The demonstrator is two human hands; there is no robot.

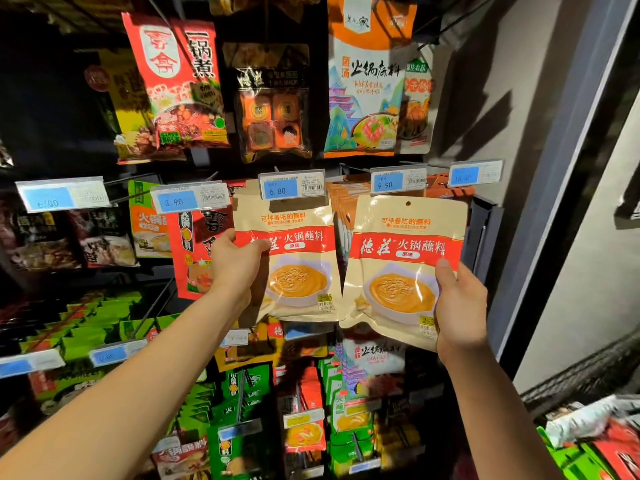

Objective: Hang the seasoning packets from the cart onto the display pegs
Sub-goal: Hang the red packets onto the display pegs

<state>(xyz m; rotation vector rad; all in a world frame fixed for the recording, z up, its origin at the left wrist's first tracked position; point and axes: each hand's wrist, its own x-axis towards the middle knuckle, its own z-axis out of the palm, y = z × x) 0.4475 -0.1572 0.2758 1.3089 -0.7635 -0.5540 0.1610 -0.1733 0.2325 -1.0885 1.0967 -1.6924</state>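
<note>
Two beige dipping-sauce packets with red bands face me in the head view. The left packet (294, 258) hangs under the 6.80 price tag (292, 186), its top hidden behind the tag; my left hand (232, 261) grips its left edge, thumb on the red band. The right packet (403, 268) is held free in front of the rack, its hang hole (408, 204) visible at the top and on no peg. My right hand (459, 306) pinches this packet's lower right edge, thumb on the front.
Pegs with hanging hot-pot seasoning packets fill the rack above, left and below. Price tags 3.90 (189, 199) and 9.90 (398, 181) flank the 6.80 one. A grey wall post (554, 188) bounds the right side. Loose packets in the cart (595, 441) lie at lower right.
</note>
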